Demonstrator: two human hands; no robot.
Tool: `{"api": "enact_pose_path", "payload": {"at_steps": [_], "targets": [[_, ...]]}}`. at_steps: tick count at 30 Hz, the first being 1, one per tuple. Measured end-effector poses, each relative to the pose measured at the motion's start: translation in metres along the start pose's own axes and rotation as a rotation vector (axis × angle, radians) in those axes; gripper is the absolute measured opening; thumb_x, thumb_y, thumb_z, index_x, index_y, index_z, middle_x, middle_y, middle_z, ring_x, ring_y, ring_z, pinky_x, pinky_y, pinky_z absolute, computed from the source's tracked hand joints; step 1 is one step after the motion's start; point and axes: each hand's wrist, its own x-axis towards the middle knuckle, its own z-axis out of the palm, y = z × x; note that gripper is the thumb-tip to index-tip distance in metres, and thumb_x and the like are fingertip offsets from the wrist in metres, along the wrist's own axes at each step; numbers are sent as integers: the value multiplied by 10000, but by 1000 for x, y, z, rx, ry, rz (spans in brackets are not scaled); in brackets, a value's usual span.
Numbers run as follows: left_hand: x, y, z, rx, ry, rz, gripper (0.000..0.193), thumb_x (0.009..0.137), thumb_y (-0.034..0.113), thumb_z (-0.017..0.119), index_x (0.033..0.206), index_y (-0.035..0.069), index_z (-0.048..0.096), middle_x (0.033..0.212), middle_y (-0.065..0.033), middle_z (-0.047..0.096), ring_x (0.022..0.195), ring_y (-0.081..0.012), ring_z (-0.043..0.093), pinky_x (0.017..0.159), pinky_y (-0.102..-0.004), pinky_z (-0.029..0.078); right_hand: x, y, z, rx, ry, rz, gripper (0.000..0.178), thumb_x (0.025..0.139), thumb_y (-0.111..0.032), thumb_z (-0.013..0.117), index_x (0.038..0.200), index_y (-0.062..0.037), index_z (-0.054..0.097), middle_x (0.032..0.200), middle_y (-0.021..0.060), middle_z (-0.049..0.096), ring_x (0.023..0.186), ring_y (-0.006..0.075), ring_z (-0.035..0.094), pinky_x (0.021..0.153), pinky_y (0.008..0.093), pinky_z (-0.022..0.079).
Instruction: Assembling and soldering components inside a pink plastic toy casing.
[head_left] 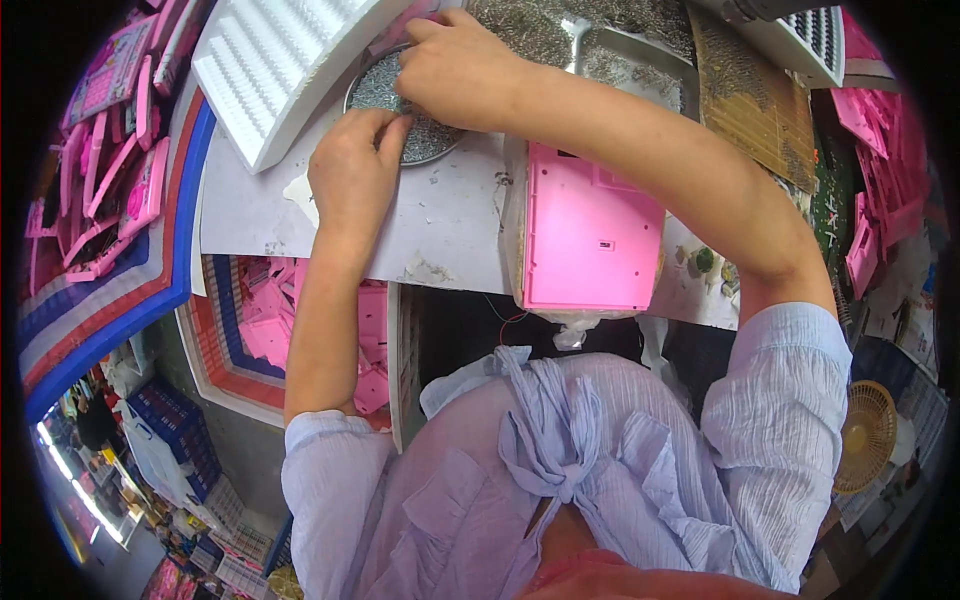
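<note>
A round metal dish [436,157] of small grey metal pieces, likely screws, sits near the table's far side. At its near-left rim is my left hand [352,178], thumb and forefinger pressed together; anything between them is too small to make out. Over the dish's far right side reaches my right hand [462,78], fingers curled down and partly hidden, so what they pinch does not show. Below my right forearm, a flat pink plastic housing [590,245] with small holes lies at the table's near edge, on something wrapped in clear plastic.
White ridged foam tray [285,65] leans left of the dish. Loose small metal pieces [640,68] and a metal scoop [575,38] lie beyond my right forearm. Pink parts [120,165] fill a crate at left; another crate [265,330] sits under the table. A fan [866,437] stands at right.
</note>
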Motion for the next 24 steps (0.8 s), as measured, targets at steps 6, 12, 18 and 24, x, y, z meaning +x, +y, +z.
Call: {"api": "enact_pose_path", "payload": {"at_steps": [6,12,18,24], "targets": [[8,3,3,91,12,62,175,890,188,732,816,35,689,805,-114,653,753,-329,648,692,-441,500,-9,7,-13,98,234,44,163,807,-193,639,813,-99,772,868,79,727,962,289,609,876,447,464],[6,-3,-9,-91,32,71,129,895,154,728,890,27,706,842,-131,657,751,-302,653,682,-401,502,-99,30,-95,634,176,456,198,919,-214,675,891,-26,733,875,84,695,870,232,638,766,373,504],[-19,29,-13,-284,-79,-11,81,899,59,712,882,-19,704,813,-87,652,658,-161,556,635,-295,455,-218,40,-102,477,152,436,117,875,-130,748,932,-30,731,865,84,692,849,251,640,776,381,504],[-43,59,-17,-410,-128,-14,93,923,48,706,964,-31,731,867,-85,692,708,-135,582,646,-262,455,-230,43,-99,392,117,336,132,839,-218,753,910,-107,755,880,38,717,897,270,631,838,417,482]]}}
